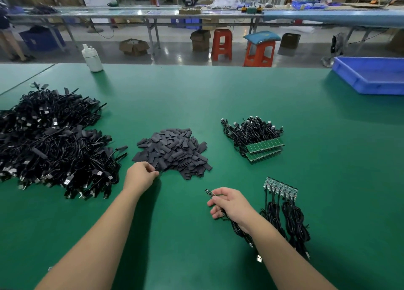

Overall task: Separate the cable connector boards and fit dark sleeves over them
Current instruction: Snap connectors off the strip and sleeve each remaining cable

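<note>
My right grip point(227, 203) is grasping a single connector board point(209, 192) with its black cable point(237, 227): fingers curled round the cable just behind the board, the board sticking out past my thumb toward the left, the cable trailing back under my wrist to a USB plug point(259, 258) lying on the green worktop point(196, 92) near its near edge. My left grip point(142, 177) is at the near-left fringe of the heap of dark sleeves point(172, 153), fingertips pinched on a sleeve at the heap's edge.

The sleeve heap sits in the middle of the worktop. Just right of my right hand lies a joined row of boards point(281, 188), still side by side, their coiled cables point(286, 222) running back toward the near edge. Farther in, beyond that row, is a stacked bundle of green board strips with cables point(255, 138). Along the left edge spreads a big pile of black cables point(52, 141) whose ends wear dark sleeves.

At the far edge stands a white plastic bottle point(91, 58), left of centre, and a blue tray point(371, 74) occupies the far right corner.
</note>
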A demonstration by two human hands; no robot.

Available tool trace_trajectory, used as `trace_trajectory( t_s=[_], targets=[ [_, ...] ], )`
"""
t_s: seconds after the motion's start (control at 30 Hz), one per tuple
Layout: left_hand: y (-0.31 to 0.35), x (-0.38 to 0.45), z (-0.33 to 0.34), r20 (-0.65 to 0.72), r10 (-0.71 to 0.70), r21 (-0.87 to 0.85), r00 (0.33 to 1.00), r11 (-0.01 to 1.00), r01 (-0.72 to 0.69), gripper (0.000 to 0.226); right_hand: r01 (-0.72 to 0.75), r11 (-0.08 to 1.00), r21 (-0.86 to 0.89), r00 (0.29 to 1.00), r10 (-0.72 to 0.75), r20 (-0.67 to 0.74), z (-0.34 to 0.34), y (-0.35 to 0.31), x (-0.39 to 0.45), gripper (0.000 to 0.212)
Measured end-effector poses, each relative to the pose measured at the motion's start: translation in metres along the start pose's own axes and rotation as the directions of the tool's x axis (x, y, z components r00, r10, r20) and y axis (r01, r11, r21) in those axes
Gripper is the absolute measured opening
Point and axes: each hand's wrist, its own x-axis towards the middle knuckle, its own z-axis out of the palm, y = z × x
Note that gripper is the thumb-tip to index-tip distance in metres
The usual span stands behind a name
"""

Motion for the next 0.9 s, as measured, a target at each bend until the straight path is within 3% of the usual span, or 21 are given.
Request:
trace_trajectory(
  t_s=[0.1,0.17,0.23,0.4,0.6,0.9],
  targets=[
    [0.016,-0.029,-0.007,0.055,0.197,-0.001,0.979,0.98,-0.197,0.016,-0.01,1.0,0.023,1.0,0.01,0.003,0.001,-0.001,-0.001,0.025],
    [0.026,-0.054,-0.004,0.21,0.343,-0.201,0.915,0.931,-0.303,0.015,-0.01,1.0,0.016,1.0,0.01,0.014,0.004,-0.004,-0.001,0.026],
    [0.034,-0.077,0.003,0.248,0.447,-0.325,0.859,0.874,-0.361,0.02,-0.004,1.0,0.009,1.0,0.003,0.028,0.007,-0.008,-0.001,0.023],
    [0.044,-0.104,0.022,0.225,0.496,-0.33,0.839,0.849,-0.413,0.023,-0.008,0.999,0.032,0.995,0.005,0.104,0.016,-0.019,-0.007,0.009],
    [0.046,-0.111,0.012,0.125,0.685,-0.14,0.717,0.728,-0.671,0.031,-0.004,0.999,-0.053,0.992,0.011,0.127,0.007,-0.032,-0.018,0.02],
    [0.044,-0.113,-0.001,0.084,0.701,-0.18,0.708,0.709,-0.681,0.022,0.039,0.996,-0.086,0.991,-0.027,0.133,-0.007,-0.045,-0.023,0.02]
  ],
)
